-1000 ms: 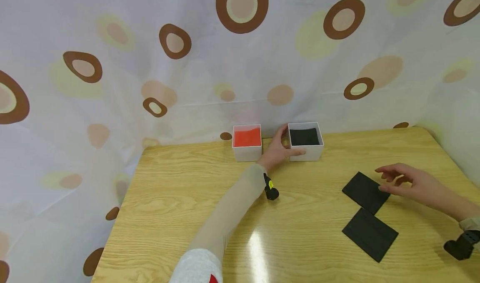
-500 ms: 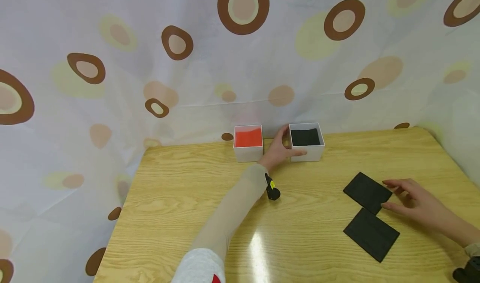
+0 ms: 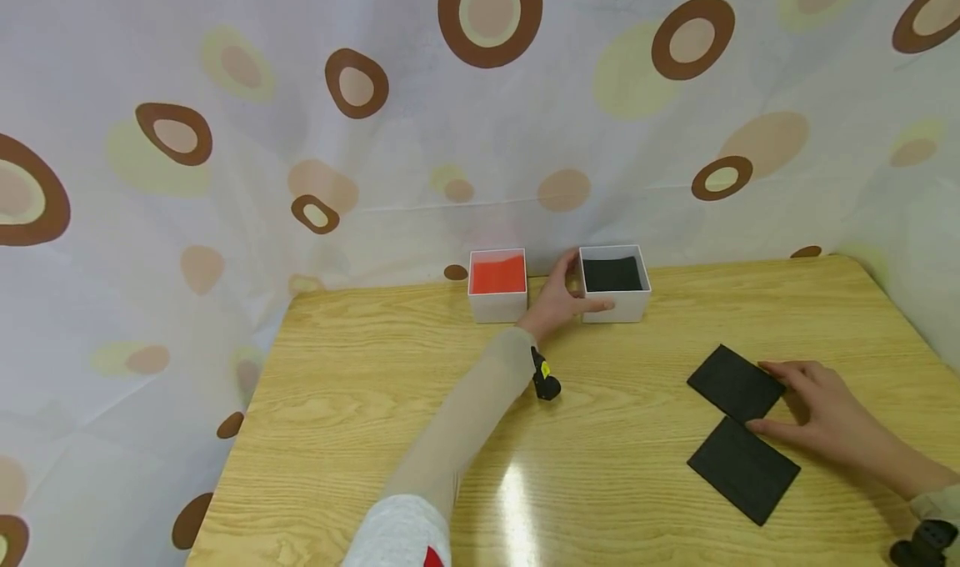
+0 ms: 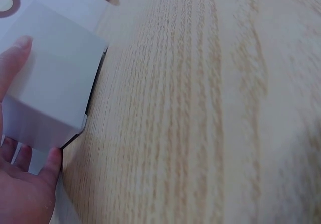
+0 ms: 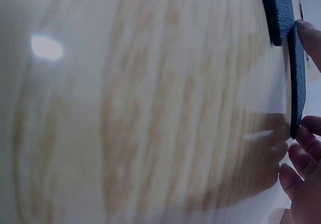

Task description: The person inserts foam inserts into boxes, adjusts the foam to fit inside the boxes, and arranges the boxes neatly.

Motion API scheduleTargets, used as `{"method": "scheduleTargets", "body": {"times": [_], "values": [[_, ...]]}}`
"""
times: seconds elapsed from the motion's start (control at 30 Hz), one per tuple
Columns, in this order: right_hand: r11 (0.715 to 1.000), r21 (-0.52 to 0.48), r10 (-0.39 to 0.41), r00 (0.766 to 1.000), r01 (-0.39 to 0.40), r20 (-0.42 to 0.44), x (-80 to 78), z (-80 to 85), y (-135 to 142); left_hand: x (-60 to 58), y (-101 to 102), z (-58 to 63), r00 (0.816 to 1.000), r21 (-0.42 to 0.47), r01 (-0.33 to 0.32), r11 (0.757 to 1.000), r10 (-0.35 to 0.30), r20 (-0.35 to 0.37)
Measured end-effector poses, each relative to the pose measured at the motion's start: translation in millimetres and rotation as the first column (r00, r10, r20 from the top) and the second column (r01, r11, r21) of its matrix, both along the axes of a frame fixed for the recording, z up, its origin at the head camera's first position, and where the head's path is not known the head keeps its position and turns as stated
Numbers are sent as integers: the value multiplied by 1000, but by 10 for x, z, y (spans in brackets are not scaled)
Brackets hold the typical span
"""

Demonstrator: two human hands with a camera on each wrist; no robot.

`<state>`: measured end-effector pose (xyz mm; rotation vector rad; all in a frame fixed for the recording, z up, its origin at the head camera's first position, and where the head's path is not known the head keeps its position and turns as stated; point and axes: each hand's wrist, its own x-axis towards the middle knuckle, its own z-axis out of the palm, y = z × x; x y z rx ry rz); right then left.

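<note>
In the head view my left hand [image 3: 555, 304] grips the left side of a white box [image 3: 628, 306], thumb across its front wall and fingers behind. That box holds a black sheet-like piece [image 3: 612, 275]. In the left wrist view the thumb lies on the white box's wall [image 4: 60, 63] and the other fingers reach round its lower edge. My right hand [image 3: 836, 417] spans the right edge of the upper black rectangular pad [image 3: 731, 379], which lies on the table. Seen from the right wrist, thumb and fingertips are at opposite ends of that thin black pad [image 5: 297, 83].
A second white box [image 3: 498, 307] with an orange-red piece [image 3: 498, 276] stands left of the left hand. Another black pad [image 3: 742, 471] lies just below the upper one, corners meeting. The wooden table [image 3: 360, 367] backs onto a patterned curtain [image 3: 420, 150].
My right hand has come down from above the upper black pad to its right edge, thumb and fingers now at its corners. The left hand stays on the box.
</note>
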<state>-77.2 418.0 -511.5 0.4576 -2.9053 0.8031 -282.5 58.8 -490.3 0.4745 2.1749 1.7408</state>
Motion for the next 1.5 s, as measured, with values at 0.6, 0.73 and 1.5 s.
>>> {"method": "scheduleTargets", "body": {"times": [0.6, 0.73, 1.5], "values": [[970, 242, -4, 997, 22, -75, -67, 82, -64, 13, -5, -3, 1000, 27, 0, 1000, 1, -13], [968, 250, 7, 995, 19, -102, -100, 83, -40, 11, -5, -15, 1000, 25, 0, 1000, 0, -16], [974, 229, 6, 1000, 1, -27, -211, 143, -74, -16, 4, -55, 1000, 51, 12, 999, -11, -20]]}}
